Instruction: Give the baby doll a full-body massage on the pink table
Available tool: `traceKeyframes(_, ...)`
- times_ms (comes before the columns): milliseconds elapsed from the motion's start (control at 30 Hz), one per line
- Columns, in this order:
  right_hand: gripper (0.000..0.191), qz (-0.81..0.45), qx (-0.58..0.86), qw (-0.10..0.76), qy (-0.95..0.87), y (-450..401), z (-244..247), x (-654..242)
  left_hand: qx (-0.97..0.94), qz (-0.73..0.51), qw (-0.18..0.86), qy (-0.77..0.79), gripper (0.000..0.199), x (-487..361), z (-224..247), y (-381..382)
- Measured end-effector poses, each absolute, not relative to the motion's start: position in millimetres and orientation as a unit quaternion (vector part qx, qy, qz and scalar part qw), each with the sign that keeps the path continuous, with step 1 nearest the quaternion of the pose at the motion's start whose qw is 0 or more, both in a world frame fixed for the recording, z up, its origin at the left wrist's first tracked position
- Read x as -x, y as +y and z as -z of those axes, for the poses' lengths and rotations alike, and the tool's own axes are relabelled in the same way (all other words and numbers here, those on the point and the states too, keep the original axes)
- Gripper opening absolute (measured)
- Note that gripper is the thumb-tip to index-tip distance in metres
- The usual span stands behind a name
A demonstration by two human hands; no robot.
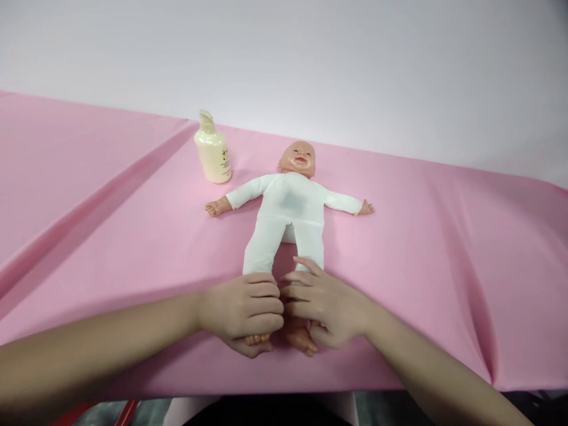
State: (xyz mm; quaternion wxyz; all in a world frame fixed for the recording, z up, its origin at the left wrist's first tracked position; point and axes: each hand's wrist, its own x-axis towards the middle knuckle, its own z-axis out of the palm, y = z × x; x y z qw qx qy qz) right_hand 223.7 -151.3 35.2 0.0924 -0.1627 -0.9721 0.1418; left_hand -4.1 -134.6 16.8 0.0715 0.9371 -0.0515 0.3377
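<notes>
A baby doll (290,198) in a white cloth suit lies on its back, head away from me and arms spread wide. My left hand (248,307) is wrapped round the doll's lower leg and foot on the left, with its toes showing below my fingers. Over the other lower leg curls my right hand (323,302), its fingers across the shin and the bare foot sticking out beneath. A grey patch marks the doll's chest. Both of the doll's ankles are mostly hidden by my hands.
A cream pump bottle (213,154) stands upright beyond the doll's outstretched arm on the left. Pink cloth (412,260) with several folds covers the table, whose front edge is close to my body. Behind the table rises a pale wall (284,65).
</notes>
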Motion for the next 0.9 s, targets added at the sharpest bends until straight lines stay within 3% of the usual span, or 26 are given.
traceKeyframes(267,0.030,-0.072,0.193,0.055,-0.977,-153.5,-34.7,-221.6,-0.938,-0.330,0.099,-0.046,0.009,7.2,-14.1,-133.3)
traceKeyframes(367,0.033,-0.058,0.185,0.074,-0.978,-153.2,-32.3,-222.3,-0.938,-0.330,0.098,-0.043,0.010,7.4,-14.6,-132.7)
traceKeyframes(500,0.051,-0.063,0.168,0.150,-0.972,-153.2,-30.4,-224.4,-0.938,-0.331,0.090,-0.047,0.016,7.3,-13.5,-132.4)
traceKeyframes(533,0.049,-0.056,0.169,0.177,-0.968,-153.6,-30.3,-224.9,-0.939,-0.329,0.089,-0.047,0.017,7.3,-13.1,-132.4)
traceKeyframes(667,0.008,0.018,0.200,0.273,-0.941,-156.9,-30.2,-223.8,-0.946,-0.308,0.087,-0.046,0.020,7.5,-11.7,-132.7)
traceKeyframes(900,0.012,0.008,0.199,0.346,-0.917,-160.6,-32.2,-219.5,-0.952,-0.289,0.092,-0.047,0.030,7.7,-6.9,-132.1)
